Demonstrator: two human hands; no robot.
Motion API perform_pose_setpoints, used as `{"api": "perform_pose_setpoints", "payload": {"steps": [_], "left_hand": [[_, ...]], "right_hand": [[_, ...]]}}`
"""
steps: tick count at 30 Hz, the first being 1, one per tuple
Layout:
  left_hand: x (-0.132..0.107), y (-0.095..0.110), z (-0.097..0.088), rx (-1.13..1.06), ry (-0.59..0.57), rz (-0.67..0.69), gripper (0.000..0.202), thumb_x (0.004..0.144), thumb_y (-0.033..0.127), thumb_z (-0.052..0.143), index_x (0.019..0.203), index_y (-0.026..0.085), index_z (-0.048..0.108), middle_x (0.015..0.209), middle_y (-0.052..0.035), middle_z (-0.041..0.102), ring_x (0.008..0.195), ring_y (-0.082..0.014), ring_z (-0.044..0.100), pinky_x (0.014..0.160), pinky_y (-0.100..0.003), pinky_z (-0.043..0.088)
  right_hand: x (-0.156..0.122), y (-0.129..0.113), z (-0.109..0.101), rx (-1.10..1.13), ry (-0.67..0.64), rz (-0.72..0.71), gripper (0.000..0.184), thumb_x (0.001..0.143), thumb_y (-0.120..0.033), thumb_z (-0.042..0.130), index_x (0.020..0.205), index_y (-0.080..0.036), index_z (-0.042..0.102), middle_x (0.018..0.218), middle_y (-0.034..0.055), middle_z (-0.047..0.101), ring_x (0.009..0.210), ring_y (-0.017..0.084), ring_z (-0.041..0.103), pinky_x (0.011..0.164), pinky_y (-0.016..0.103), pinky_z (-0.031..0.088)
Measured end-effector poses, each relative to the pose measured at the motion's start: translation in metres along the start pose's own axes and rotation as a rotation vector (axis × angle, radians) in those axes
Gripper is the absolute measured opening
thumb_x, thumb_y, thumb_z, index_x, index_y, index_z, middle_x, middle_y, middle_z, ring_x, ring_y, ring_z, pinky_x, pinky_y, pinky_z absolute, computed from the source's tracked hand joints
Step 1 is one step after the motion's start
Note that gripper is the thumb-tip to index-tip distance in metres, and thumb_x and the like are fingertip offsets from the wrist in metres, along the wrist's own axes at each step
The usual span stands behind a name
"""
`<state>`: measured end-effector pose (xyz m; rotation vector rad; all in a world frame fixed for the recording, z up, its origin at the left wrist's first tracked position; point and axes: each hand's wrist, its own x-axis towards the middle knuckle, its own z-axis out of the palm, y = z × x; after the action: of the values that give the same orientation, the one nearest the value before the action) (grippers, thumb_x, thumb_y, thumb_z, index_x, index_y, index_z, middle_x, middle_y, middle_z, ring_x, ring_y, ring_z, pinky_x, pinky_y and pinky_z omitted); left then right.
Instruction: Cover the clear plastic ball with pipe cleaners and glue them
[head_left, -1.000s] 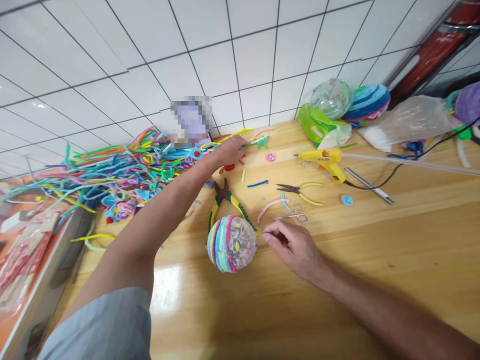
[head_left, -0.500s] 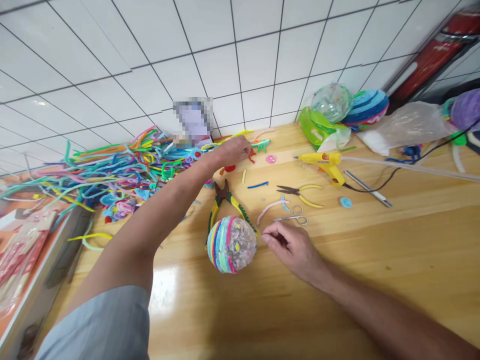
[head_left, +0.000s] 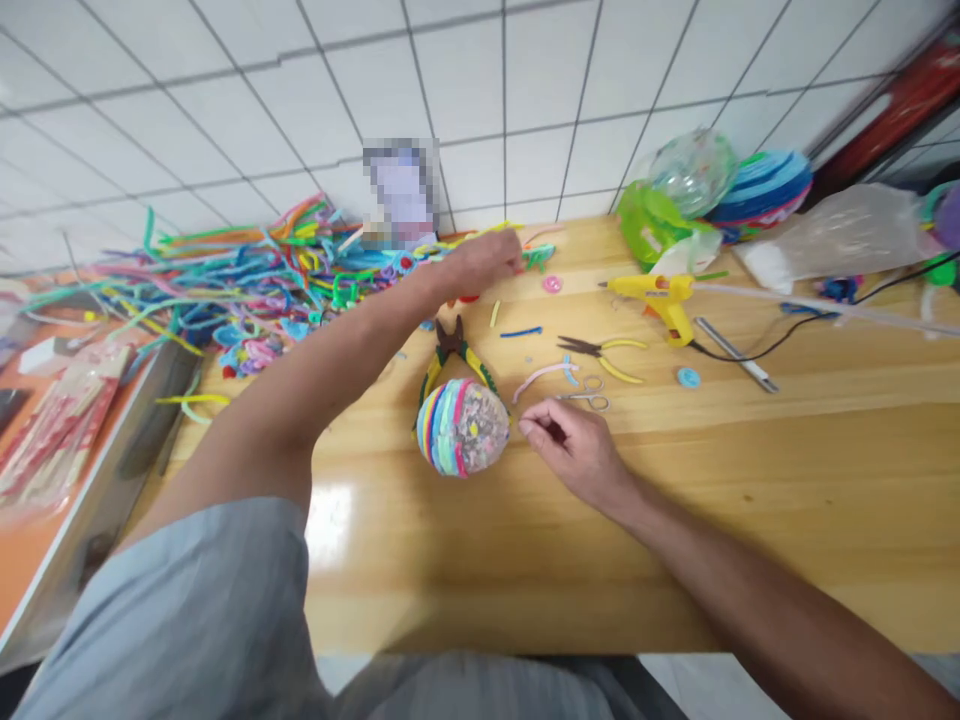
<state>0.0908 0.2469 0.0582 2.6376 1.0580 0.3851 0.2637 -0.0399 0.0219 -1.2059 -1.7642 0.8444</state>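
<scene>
My left hand (head_left: 484, 262) is stretched far across the wooden table (head_left: 750, 470) to the edge of the pile of coloured pipe cleaners (head_left: 247, 280), fingers curled over some small pieces near a green bit (head_left: 541, 257); what it grips is hidden. My right hand (head_left: 574, 450) rests on the table, fingers loosely curled with nothing visible in them, just right of a clear ball partly wrapped in striped pipe cleaners (head_left: 463, 427). Small scissors (head_left: 589, 396) lie just beyond that hand.
Green-handled pliers (head_left: 454, 350) lie behind the ball, yellow-handled pliers (head_left: 604, 352) to their right. A yellow glue gun (head_left: 660, 297) with a cord stands at the back right, near a clear ball (head_left: 691, 170), blue coils (head_left: 765, 190) and a plastic bag (head_left: 832, 240). A tiled wall is behind.
The view has tilted down and the table edge shows. My left hand shifted slightly right along the far edge; my right hand stays beside the ball.
</scene>
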Motion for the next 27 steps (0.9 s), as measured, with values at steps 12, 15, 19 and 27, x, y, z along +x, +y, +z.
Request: {"api": "perform_pose_setpoints", "payload": {"steps": [12, 15, 19, 27], "left_hand": [[-0.086, -0.012, -0.058, -0.276, 0.306, -0.285, 0.011, 0.100, 0.017, 0.059, 0.106, 0.016, 0.068, 0.101, -0.0031, 0.081, 0.101, -0.0233, 0.079, 0.087, -0.034, 0.056], [-0.116, -0.019, -0.051, -0.344, 0.368, -0.328, 0.005, 0.095, 0.017, 0.061, 0.096, 0.020, 0.064, 0.089, -0.0047, 0.078, 0.080, -0.0191, 0.071, 0.077, -0.033, 0.057], [-0.157, -0.022, -0.036, -0.306, 0.448, -0.361, 0.005, 0.093, 0.025, 0.063, 0.095, 0.021, 0.064, 0.086, -0.0022, 0.073, 0.076, -0.0167, 0.065, 0.075, -0.030, 0.053], [-0.203, -0.026, 0.004, -0.205, 0.539, -0.474, 0.023, 0.101, 0.037, 0.051, 0.108, 0.020, 0.065, 0.099, -0.0052, 0.076, 0.090, -0.0194, 0.068, 0.085, -0.031, 0.054]], "right_hand": [[0.000, 0.002, 0.000, -0.021, 0.028, 0.042, 0.018, 0.098, -0.035, 0.065, 0.085, -0.023, 0.068, 0.065, -0.0032, 0.064, 0.057, 0.013, 0.053, 0.058, 0.028, 0.041], [0.001, 0.003, 0.000, -0.035, 0.025, 0.036, 0.019, 0.097, -0.035, 0.064, 0.084, -0.023, 0.069, 0.064, -0.0034, 0.064, 0.056, 0.013, 0.052, 0.056, 0.028, 0.040], [0.003, 0.005, 0.001, -0.059, 0.028, 0.005, 0.020, 0.097, -0.036, 0.064, 0.082, -0.024, 0.068, 0.063, -0.0035, 0.064, 0.055, 0.013, 0.051, 0.055, 0.027, 0.040], [0.003, 0.005, 0.000, -0.049, 0.023, 0.017, 0.020, 0.097, -0.035, 0.064, 0.081, -0.023, 0.068, 0.063, -0.0036, 0.064, 0.054, 0.013, 0.053, 0.054, 0.027, 0.039]]}}
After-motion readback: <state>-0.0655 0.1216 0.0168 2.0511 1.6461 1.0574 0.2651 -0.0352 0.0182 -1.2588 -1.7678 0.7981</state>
